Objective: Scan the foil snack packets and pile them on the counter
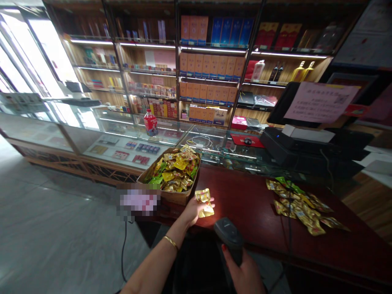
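Observation:
My left hand [192, 210] holds a small gold foil snack packet [204, 197] above the dark red wooden counter [235, 196]. Wrapped in my right hand [243, 267] is a black handheld barcode scanner [229, 232], its head pointing toward the packet, where bright light falls. Just beyond my left hand stands an open cardboard box [180, 199] heaped with gold and green snack packets [177, 169]. On the counter's right side lies a loose spread of gold and green packets [297, 206]. The scanner's cable [289, 228] runs in front of them.
A glass display case [122, 134] runs behind, with a red-labelled bottle [150, 122] and a white cable [200, 143] on top. At right are a mouse on a red mat [255, 141] and a monitor with a pink paper [321, 102]. Stocked shelves [211, 49] line the wall.

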### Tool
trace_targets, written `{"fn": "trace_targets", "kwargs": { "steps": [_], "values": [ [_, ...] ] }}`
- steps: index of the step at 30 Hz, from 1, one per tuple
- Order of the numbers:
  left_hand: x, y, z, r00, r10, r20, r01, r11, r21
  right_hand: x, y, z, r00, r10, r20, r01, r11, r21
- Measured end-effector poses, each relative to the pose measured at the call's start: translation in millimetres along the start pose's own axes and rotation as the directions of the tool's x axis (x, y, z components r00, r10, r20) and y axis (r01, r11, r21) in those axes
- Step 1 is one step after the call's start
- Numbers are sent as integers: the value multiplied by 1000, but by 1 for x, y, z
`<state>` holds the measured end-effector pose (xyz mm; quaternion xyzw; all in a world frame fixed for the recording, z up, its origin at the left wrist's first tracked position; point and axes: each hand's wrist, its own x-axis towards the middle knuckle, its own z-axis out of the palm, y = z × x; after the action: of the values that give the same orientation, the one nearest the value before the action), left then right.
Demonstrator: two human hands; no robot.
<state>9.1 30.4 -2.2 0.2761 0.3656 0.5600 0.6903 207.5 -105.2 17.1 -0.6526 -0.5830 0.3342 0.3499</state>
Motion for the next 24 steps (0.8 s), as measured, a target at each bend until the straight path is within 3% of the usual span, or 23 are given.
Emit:
{"fn": "trace_targets", "kwargs": {
  "steps": [7, 15, 24],
  "values": [
    [3, -5, 1, 999, 46, 6, -46, 998, 51, 2, -6, 3, 999, -12, -31, 13, 1000, 26],
    [5, -9, 4, 998, 63, -21, -59, 988, 145, 3, -6, -1, 998, 39, 51, -24, 961, -277],
    [9, -13, -1, 1000, 25, -11, -24, 992, 125, 16, -15, 1, 984, 59, 170, -21, 976, -218]
  ]
}}
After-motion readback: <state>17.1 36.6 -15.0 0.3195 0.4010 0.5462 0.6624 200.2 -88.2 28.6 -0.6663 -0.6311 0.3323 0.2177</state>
